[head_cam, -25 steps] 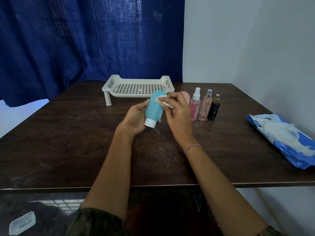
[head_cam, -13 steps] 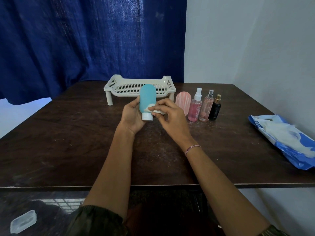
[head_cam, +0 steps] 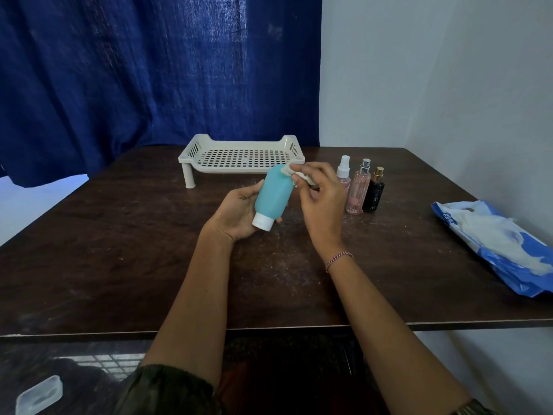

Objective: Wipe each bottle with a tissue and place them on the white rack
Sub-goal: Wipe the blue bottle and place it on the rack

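My left hand (head_cam: pixel 239 212) holds a teal bottle (head_cam: pixel 273 196) with a white cap, tilted so the cap points down toward me. My right hand (head_cam: pixel 321 196) pinches a small white tissue (head_cam: pixel 299 176) against the bottle's upper end. The white rack (head_cam: pixel 242 157) stands behind the hands with nothing on it. To the right stand three small bottles in a row: a pink spray bottle (head_cam: pixel 343 172) partly hidden by my right hand, a pink perfume bottle (head_cam: pixel 357 188) and a black one (head_cam: pixel 374 191).
A blue and white tissue pack (head_cam: pixel 493 244) lies open at the table's right edge, near the wall. A blue curtain (head_cam: pixel 149 70) hangs behind the dark wooden table (head_cam: pixel 119 250). A small clear plastic lid (head_cam: pixel 39 396) lies below the table's front edge at the left.
The bottle has tilted from upright so its top leans right and away. My right hand moved the tissue from near the cap up to the bottle's far end.
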